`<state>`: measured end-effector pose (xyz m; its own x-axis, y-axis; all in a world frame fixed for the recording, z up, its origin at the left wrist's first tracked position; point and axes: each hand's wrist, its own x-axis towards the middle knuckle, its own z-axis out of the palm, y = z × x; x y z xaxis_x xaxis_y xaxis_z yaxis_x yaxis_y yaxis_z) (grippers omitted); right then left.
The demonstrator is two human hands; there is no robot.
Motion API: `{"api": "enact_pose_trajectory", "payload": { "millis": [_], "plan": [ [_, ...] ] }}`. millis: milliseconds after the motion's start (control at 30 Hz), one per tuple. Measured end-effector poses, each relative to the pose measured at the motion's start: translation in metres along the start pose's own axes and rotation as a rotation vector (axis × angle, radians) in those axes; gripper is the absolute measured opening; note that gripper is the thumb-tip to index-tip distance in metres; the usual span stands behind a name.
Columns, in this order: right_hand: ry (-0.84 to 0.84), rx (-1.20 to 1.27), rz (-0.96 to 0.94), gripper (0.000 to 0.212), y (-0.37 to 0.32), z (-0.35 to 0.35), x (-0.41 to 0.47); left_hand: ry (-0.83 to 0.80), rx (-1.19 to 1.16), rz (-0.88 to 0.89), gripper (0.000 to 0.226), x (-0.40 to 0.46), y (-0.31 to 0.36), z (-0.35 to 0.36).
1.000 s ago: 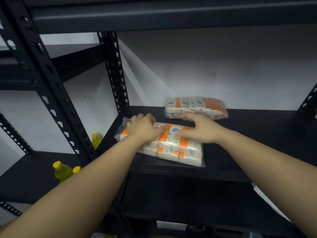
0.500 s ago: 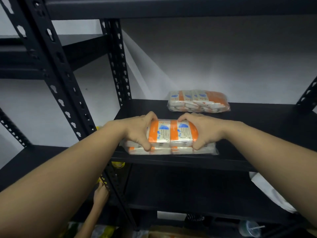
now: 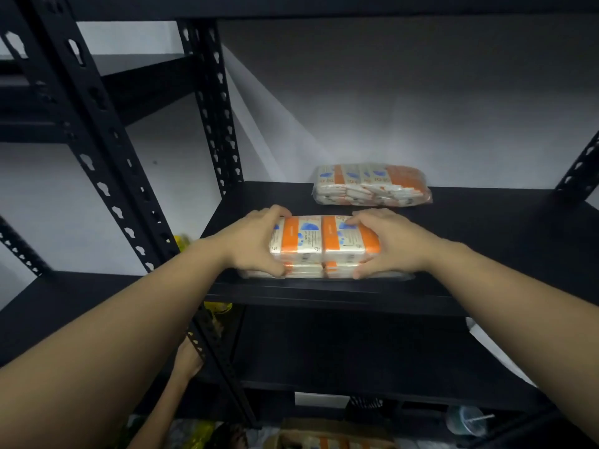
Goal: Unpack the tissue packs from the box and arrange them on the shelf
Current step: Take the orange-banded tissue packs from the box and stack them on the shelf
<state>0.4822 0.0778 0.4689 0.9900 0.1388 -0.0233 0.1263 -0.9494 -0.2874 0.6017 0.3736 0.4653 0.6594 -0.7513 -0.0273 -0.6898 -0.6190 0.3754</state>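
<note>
Front tissue pack (image 3: pixel 324 246): a soft rectangular bundle of small white packets with orange bands and blue marks, sealed in glossy clear film, lying near the front edge of the black shelf (image 3: pixel 486 241). The left hand (image 3: pixel 252 244) clasps its left end and the right hand (image 3: pixel 389 244) its right end, fingers curled over the top and thumbs against the front face, both closed on the bundle. Second tissue pack (image 3: pixel 371 184): same wrapping, flat, further back on the same shelf, apart from the first. Shelf: matte dark board on black metal uprights (image 3: pixel 212 102) punched with keyhole slots. Below, at the bottom edge, an open cardboard box (image 3: pixel 327 437) shows orange-banded packets inside, blurred. Another person's hand (image 3: pixel 188 358) reaches up by the lower left upright.
</note>
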Motion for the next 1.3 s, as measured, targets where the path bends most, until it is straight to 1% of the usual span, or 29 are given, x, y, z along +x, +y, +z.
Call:
{"api": "enact_pose_trajectory", "payload": {
  "millis": [67,133,233,300,367,433,500,533,600,667,733,800,933,1000,1100,1167,1300],
  "plan": [
    [0.095,0.056,-0.012,0.092,-0.002,0.009,-0.008,0.044,-0.010,0.025,0.093,-0.004,0.002,0.002],
    [0.148,0.117,-0.008,0.087,-0.003,0.016,-0.016,0.085,-0.011,0.034,0.087,-0.008,0.003,0.005],
    [0.171,0.171,0.016,0.079,-0.004,0.021,-0.023,0.102,-0.026,0.035,0.080,-0.013,-0.001,0.010],
    [0.174,0.184,0.023,0.069,-0.005,0.022,-0.024,0.112,-0.051,0.035,0.074,-0.016,-0.005,0.012],
    [0.177,0.182,0.027,0.061,-0.005,0.022,-0.024,0.144,-0.096,0.030,0.074,-0.020,-0.008,0.012],
    [0.193,0.176,0.030,0.058,-0.003,0.024,-0.025,0.182,-0.114,0.029,0.079,-0.026,-0.013,0.013],
    [0.214,0.177,0.022,0.061,0.001,0.030,-0.029,0.212,-0.145,0.016,0.087,-0.033,-0.017,0.018],
    [0.222,0.178,0.015,0.067,0.003,0.033,-0.032,0.225,-0.163,0.004,0.086,-0.036,-0.018,0.021],
    [0.240,0.182,0.026,0.080,0.005,0.038,-0.038,0.259,-0.171,-0.001,0.072,-0.043,-0.019,0.029],
    [0.265,0.195,0.052,0.076,0.007,0.042,-0.041,0.309,-0.174,0.003,0.059,-0.050,-0.020,0.034],
    [0.301,0.199,0.082,0.071,0.008,0.043,-0.042,0.381,-0.188,-0.008,0.056,-0.056,-0.025,0.037],
    [0.348,0.231,0.131,0.074,0.010,0.044,-0.047,0.432,-0.226,-0.045,0.056,-0.062,-0.030,0.038],
    [0.396,0.363,0.179,0.081,0.006,0.048,-0.058,0.394,-0.262,-0.113,0.062,-0.069,-0.031,0.040],
    [0.404,0.347,0.197,0.079,0.004,0.049,-0.059,0.406,-0.250,-0.134,0.068,-0.069,-0.031,0.039],
    [0.400,0.323,0.237,0.080,0.002,0.048,-0.060,0.402,-0.315,-0.141,0.074,-0.072,-0.034,0.037],
    [0.394,0.325,0.241,0.082,0.000,0.048,-0.061,0.390,-0.326,-0.135,0.073,-0.074,-0.035,0.035],
    [0.494,0.438,0.310,0.077,-0.006,0.050,-0.064,0.426,-0.349,-0.165,0.060,-0.076,-0.035,0.036]
  ]
}}
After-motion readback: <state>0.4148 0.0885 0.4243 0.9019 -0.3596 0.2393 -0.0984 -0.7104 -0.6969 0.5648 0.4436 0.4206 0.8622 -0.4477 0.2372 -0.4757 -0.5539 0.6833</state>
